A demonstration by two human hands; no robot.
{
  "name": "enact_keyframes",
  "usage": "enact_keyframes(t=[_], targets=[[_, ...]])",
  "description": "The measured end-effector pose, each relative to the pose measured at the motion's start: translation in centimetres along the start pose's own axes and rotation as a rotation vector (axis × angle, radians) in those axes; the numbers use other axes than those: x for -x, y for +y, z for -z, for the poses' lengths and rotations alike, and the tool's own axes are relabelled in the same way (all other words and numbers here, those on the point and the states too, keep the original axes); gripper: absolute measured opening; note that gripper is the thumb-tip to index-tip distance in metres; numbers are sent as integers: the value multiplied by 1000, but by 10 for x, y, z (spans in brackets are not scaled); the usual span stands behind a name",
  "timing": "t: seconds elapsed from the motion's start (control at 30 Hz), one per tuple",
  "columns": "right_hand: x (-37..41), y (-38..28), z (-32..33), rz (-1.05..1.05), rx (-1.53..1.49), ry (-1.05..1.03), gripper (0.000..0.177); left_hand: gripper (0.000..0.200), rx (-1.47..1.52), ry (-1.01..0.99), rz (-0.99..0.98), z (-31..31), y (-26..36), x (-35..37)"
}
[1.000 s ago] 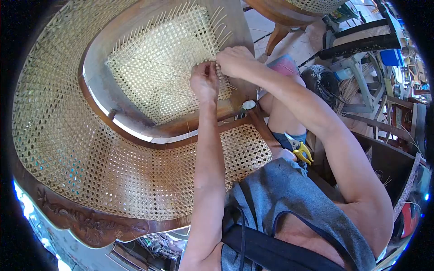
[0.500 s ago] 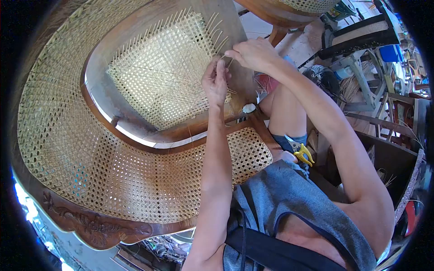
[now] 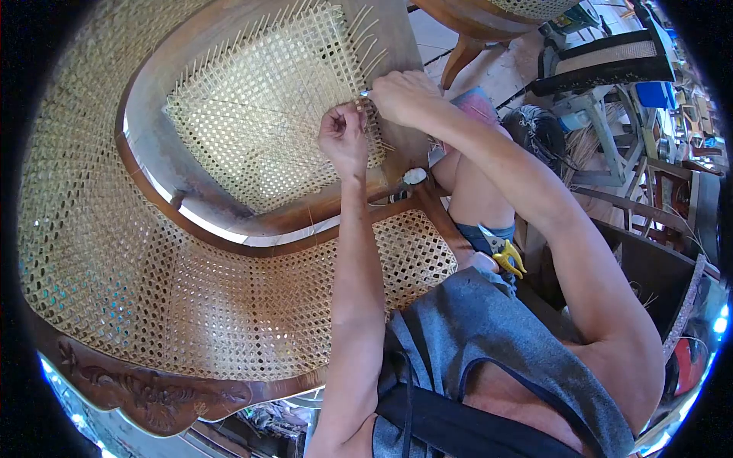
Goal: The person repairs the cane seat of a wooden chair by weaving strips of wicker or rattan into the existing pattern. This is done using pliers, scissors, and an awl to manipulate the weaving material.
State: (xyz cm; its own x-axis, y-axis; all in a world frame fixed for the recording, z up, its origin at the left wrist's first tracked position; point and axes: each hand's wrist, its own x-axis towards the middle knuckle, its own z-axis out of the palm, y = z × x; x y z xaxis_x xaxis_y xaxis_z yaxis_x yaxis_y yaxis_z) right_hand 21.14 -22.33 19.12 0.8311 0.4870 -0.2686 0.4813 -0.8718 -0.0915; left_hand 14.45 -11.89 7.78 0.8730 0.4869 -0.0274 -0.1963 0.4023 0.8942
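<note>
A woven cane panel (image 3: 259, 114) fills the opening of a wooden chair frame (image 3: 221, 202). Loose strand ends (image 3: 370, 49) stick up along its top and right edges. At the right edge, my left hand (image 3: 343, 139) has its fingers pinched close on a cane strand, which they mostly hide. My right hand (image 3: 403, 95) is closed just beyond it, over the wooden rim. A small shiny tip (image 3: 365, 93) pokes out of that fist towards the weave; the rest of this tool is covered by the fingers.
Yellow-handled pruning shears (image 3: 508, 258) lie by my thigh. Under the frame spreads a larger caned seat (image 3: 221, 305) with a carved wooden edge (image 3: 153, 393). A small white lump (image 3: 414, 176) sits on the frame's corner. A dark chair frame (image 3: 603, 65) stands at upper right.
My right hand has turned into a fist, with a shiny tip now showing at the weave's edge. My left hand has shifted slightly left. The view has moved a little.
</note>
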Motion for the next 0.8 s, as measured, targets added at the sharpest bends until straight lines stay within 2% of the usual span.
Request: enact_keyframes(t=[0.2, 0.3, 0.37, 0.43, 0.47, 0.6, 0.7, 0.77, 0.8], targets=[[0, 1, 3, 170, 92, 60, 21, 15, -119, 68, -10, 0, -7, -1], [-1, 2, 3, 111, 10, 33, 22, 16, -172, 81, -32, -1, -7, 1], [-2, 1, 0, -41, -129, 24, 22, 16, -217, 78, -36, 0, -5, 0], [-1, 3, -5, -51, -157, 51, 26, 18, -171, 49, -50, 2, -7, -1], [0, 3, -8, -62, -179, 75, 33, 18, -172, 48, -48, 4, -9, -1], [-3, -1, -15, -78, -101, 65, 31, 20, -207, 61, -11, 2, -1, 2], [-2, 1, -7, 56, -58, 95, 26, 21, -208, 66, -16, -1, 2, 2], [-5, -1, -3, 224, 124, 82, 20, 21, -180, 64, -39, -2, 3, 1], [-7, -1, -3, 231, 125, 83, 20, 19, -200, 60, -31, -1, 3, -1]])
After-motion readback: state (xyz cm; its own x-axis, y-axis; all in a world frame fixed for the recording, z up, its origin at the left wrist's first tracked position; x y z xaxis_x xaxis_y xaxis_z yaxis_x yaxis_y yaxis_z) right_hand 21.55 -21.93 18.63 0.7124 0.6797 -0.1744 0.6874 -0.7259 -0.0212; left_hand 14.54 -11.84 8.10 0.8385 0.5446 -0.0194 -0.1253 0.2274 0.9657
